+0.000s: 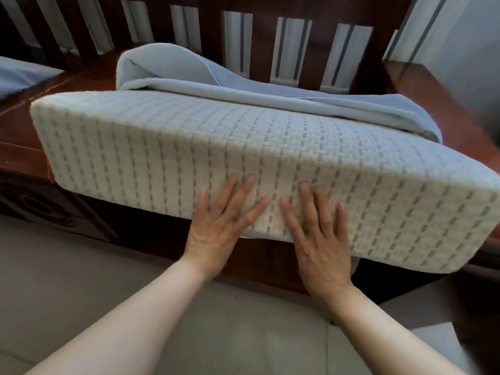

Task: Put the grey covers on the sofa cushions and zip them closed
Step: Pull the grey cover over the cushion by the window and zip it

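A thick white sofa cushion [243,147] with dashed grey stripes lies across the wooden sofa seat, its near side overhanging the seat's front edge. A grey cover [205,85] is bunched around the cushion's far part, with a loose flap standing up at the back left. My left hand [220,226] and my right hand [318,236] lie flat, fingers spread, side by side against the cushion's near face. Neither hand holds anything.
The dark wooden sofa frame [81,77] has a slatted backrest [205,28] behind the cushion and an armrest [422,77] at the right. Another grey-covered cushion [19,77] shows at the far left. Pale floor tiles [81,280] lie below my arms.
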Motion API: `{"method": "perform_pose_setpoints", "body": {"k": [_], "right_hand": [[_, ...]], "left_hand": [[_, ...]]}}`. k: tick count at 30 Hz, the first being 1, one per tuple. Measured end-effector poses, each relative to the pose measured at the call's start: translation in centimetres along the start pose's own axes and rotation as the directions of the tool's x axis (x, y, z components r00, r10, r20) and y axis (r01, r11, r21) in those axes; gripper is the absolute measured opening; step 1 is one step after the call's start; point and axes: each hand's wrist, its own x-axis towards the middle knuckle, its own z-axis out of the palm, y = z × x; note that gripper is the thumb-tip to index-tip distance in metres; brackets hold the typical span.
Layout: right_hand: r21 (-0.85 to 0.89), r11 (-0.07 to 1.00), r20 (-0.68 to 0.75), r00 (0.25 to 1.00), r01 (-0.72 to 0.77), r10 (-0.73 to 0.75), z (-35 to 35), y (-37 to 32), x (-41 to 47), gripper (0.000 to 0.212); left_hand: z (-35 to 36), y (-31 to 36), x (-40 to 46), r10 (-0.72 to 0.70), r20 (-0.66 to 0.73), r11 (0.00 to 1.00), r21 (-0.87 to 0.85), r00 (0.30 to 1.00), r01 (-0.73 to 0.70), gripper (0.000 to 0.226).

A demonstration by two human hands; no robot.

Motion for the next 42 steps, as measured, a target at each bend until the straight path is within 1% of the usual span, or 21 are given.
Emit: {"method": "perform_pose_setpoints", "body": {"k": [2,3,5,9,12,15,17,19,22,24,26,28,31,33,35,38,40,42], "right_hand": [[0.009,1.000,-0.062,0.998,-0.022,0.022,0.7,0.3,0.7,0.060],[0.010,1.000,-0.084,0.996,-0.026,0.027,0.7,0.4,1.1,0.057],[0.000,1.000,-0.107,0.994,-0.028,0.028,0.5,0.8,1.6,0.055],[-0.029,1.000,-0.110,0.994,0.000,-0.003,-0.7,1.7,3.5,0.057],[-0.022,1.000,-0.098,0.995,0.002,-0.004,-2.1,2.9,5.9,0.056],[0.009,1.000,-0.056,0.998,-0.002,0.003,-4.1,4.0,8.7,0.059],[0.028,1.000,-0.054,0.998,-0.012,0.014,-5.8,5.0,11.2,0.062],[0.039,0.999,-0.042,0.999,-0.021,0.022,-7.5,6.3,14.3,0.066],[0.027,1.000,-0.024,1.000,-0.015,0.016,-10.2,8.4,19.7,0.067],[0.034,0.999,0.038,0.999,-0.020,0.019,-11.5,10.1,23.5,0.077],[0.049,0.998,0.150,0.988,-0.029,0.022,-12.6,11.9,27.1,0.090],[0.089,0.996,0.266,0.964,-0.019,-0.005,-13.3,13.9,30.1,0.101],[0.115,0.993,0.331,0.943,0.004,-0.042,-13.4,16.4,33.9,0.112],[0.133,0.991,0.371,0.927,0.006,-0.056,-13.8,17.7,36.3,0.112],[0.167,0.986,0.373,0.925,0.009,-0.071,-13.9,19.0,38.8,0.106],[0.188,0.982,0.350,0.934,0.002,-0.069,-13.7,20.7,41.9,0.092],[0.219,0.972,0.323,0.946,-0.082,0.006,-13.4,21.5,44.0,0.078],[0.231,0.957,0.293,0.950,-0.176,0.104,-13.0,21.8,45.6,0.065]], "left_hand": [[0.8,-0.6,1.2,-0.005,-0.093,1.000,-0.003,0.996,0.005,0.084],[0.8,-0.7,1.6,-0.018,-0.115,1.000,-0.022,0.993,0.016,0.081],[0.5,-1.1,2.2,-0.033,-0.133,0.998,-0.059,0.990,0.025,0.075],[-1.2,-2.6,4.1,0.005,-0.184,0.996,-0.092,0.983,-0.022,0.066],[-2.6,-3.7,6.6,-0.002,-0.191,0.989,-0.143,0.982,-0.026,0.068],[-4.5,-5.1,9.4,-0.002,-0.111,0.974,-0.225,0.994,-0.023,0.091],[-6.0,-6.6,11.9,0.004,-0.050,0.961,-0.275,0.999,-0.018,0.105],[-7.8,-8.2,15.3,0.020,0.026,0.946,-0.325,0.999,-0.010,0.111],[-10.4,-10.7,21.0,0.049,0.088,0.928,-0.373,0.995,-0.013,0.116],[-11.6,-12.4,25.0,0.073,0.143,0.923,-0.385,0.987,-0.012,0.124],[-12.7,-13.7,28.6,0.093,0.203,0.920,-0.392,0.975,-0.006,0.127],[-13.4,-14.6,31.8,0.087,0.255,0.912,-0.409,0.963,0.025,0.123],[-13.6,-15.3,35.9,0.056,0.297,0.897,-0.433,0.953,0.082,0.107],[-13.4,-15.9,38.2,0.047,0.318,0.892,-0.439,0.947,0.103,0.100],[-13.0,-16.8,40.8,0.056,0.319,0.881,-0.462,0.946,0.104,0.090],[-12.3,-17.9,44.4,0.066,0.310,0.836,-0.536,0.948,0.117,0.067],[-11.7,-18.3,46.5,0.057,0.294,0.826,-0.551,0.954,0.120,0.060],[-11.1,-18.6,48.0,0.045,0.272,0.836,-0.537,0.961,0.113,0.065]]}}
